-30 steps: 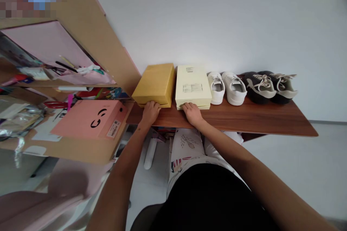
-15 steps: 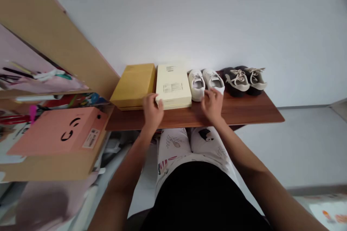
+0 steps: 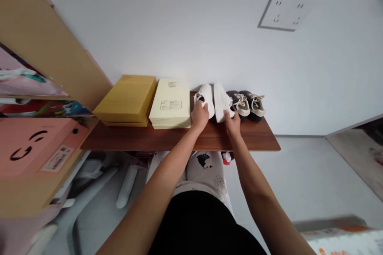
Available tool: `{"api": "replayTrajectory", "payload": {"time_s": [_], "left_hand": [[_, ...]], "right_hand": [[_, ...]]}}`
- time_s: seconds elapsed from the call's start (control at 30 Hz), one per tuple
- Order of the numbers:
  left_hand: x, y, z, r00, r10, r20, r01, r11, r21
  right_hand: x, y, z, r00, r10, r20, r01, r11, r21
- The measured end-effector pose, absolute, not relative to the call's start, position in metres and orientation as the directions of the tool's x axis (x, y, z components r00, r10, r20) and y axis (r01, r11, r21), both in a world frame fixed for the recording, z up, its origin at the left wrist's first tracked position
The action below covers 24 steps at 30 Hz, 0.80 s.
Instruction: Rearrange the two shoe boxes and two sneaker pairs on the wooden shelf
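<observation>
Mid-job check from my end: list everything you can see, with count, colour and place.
Yellow box: 1, yellow, left end of board
Cream box: 1, cream, right of the yellow one
White shoes: 2, white, mid-board, in hand
Dark shoes: 2, black and beige, right end
Board: 1, reddish brown, against wall
Wall: 1, pale grey, behind board
Socket plate: 1, white, upper right
Pink box: 1, pink, far left
Small items: too blurred to count, mixed, left shelves
Trousers: 1 pair, white printed, below board
Left hand: 1, bare, gripping left white shoe
Right hand: 1, bare, gripping right white shoe
</observation>
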<state>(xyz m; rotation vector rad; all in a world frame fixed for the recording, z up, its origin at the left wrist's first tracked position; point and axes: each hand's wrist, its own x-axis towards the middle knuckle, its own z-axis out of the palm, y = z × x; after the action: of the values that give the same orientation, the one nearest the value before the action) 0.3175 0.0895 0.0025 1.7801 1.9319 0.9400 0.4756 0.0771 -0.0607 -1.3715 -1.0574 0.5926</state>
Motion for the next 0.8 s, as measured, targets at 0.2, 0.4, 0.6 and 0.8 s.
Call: {"api": "replayTrajectory", "payload": {"time_s": [0.2,0.4,0.6,0.8], "left_hand": [[0.319,0.093,-0.033,-0.36,0.933,0.022,0.463,0.159,0.872],[0.322,0.102,-0.045,-0.453,0.891,-0.023,0.36,0.207,0.91],[0.338,0.061,-0.06,-0.437,0.882,0.178,0.428,0.03,0.903],[0.361,0.012,-0.059,-0.106,0.946,0.308,0.43,-0.235,0.872]], "right_hand": [[0.478,0.084,-0.085,0.366,0.927,0.086,-0.13,0.143,-0.981],[0.485,0.091,-0.091,0.452,0.888,0.086,0.015,0.088,-0.996],[0.469,0.077,-0.088,0.539,0.782,0.312,0.372,0.111,-0.922],[0.488,0.036,-0.083,0.541,0.66,0.521,0.631,0.09,-0.77]]}}
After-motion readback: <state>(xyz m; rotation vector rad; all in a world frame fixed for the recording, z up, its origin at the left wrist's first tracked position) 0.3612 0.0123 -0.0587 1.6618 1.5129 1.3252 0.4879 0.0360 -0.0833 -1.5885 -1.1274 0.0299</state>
